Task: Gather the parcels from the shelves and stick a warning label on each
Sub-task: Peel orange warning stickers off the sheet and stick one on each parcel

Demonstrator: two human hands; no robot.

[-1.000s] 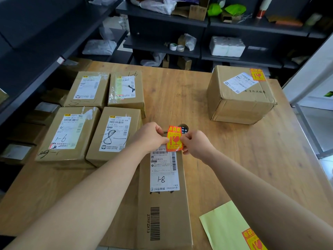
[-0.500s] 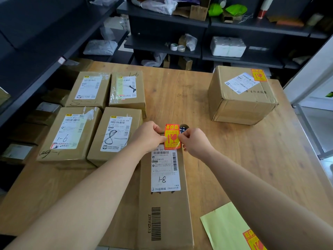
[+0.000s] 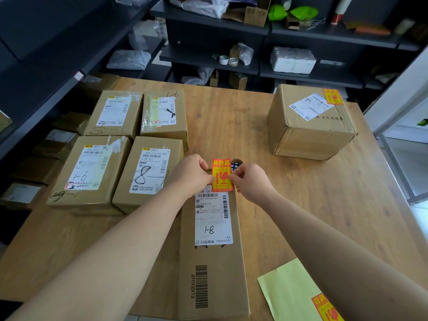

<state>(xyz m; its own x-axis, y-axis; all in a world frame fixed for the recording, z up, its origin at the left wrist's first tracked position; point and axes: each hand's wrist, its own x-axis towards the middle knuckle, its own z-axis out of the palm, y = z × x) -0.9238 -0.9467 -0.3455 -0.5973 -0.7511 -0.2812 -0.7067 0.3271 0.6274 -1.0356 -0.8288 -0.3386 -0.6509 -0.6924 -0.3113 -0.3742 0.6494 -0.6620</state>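
A long brown parcel (image 3: 213, 269) lies on the wooden table (image 3: 324, 205), pointing away from me, with a white shipping label marked "1-8". Over its far end I hold a red and yellow warning label (image 3: 221, 174) by both side edges. My left hand (image 3: 190, 174) pinches the label's left edge, my right hand (image 3: 252, 181) its right edge. The label's lower edge overlaps the top of the shipping label. A large box (image 3: 308, 126) at the back right carries a warning label on its top corner.
Several smaller brown parcels (image 3: 129, 154) sit grouped on the table's left. A pale green backing sheet (image 3: 298, 295) with one more label lies at the front right. Dark shelves (image 3: 254, 63) with bags, tape rolls and boxes stand behind and to the left.
The label and both hands have shifted very slightly away from me along the long parcel. Nothing else has moved.
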